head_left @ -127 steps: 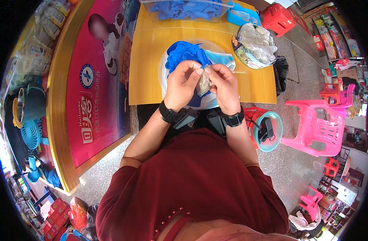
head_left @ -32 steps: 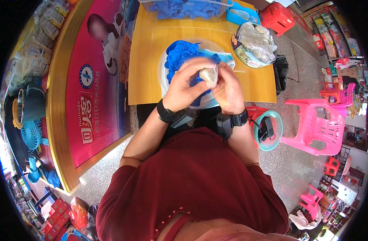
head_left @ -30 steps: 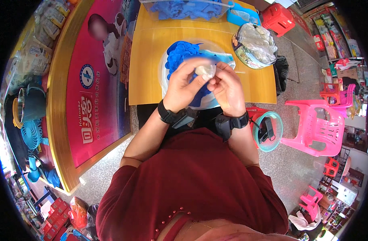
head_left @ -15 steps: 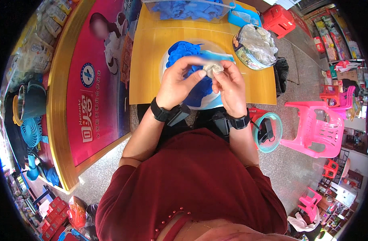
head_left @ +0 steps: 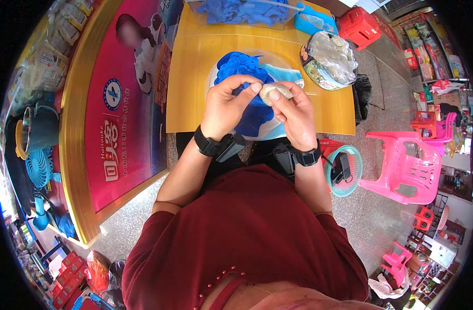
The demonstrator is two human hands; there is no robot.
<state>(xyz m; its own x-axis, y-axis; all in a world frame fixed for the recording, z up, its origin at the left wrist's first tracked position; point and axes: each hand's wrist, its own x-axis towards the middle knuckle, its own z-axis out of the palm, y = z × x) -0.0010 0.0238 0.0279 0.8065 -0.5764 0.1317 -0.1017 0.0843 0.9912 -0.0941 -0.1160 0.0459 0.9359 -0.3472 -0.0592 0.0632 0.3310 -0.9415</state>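
Over the table, my right hand (head_left: pixel 294 111) holds a small, rounded off-white soft piece (head_left: pixel 268 94) between thumb and fingers. My left hand (head_left: pixel 223 107) is beside its left edge, thumb and forefinger pinched together. What lies in that pinch is too small to make out. Under both hands sits a round, pale see-through tray (head_left: pixel 214 77), its near part hidden by them. Bunched bright-blue thin pieces (head_left: pixel 236 64) heap up in it. A light-blue and white flat piece (head_left: pixel 285 75) lies at its right side.
The wooden table (head_left: pixel 192 49) carries a clear bin of blue pieces (head_left: pixel 241 11), a light-blue container (head_left: pixel 315 21) and a round tin with clear plastic bags (head_left: pixel 329 59). A green basket (head_left: pixel 356 183) and pink chair (head_left: pixel 409 168) stand right. A counter (head_left: pixel 76 124) rises left.
My left fingertips have drawn slightly back left from the off-white piece. It now rests mainly in my right hand, showing a rounder, fuller side.
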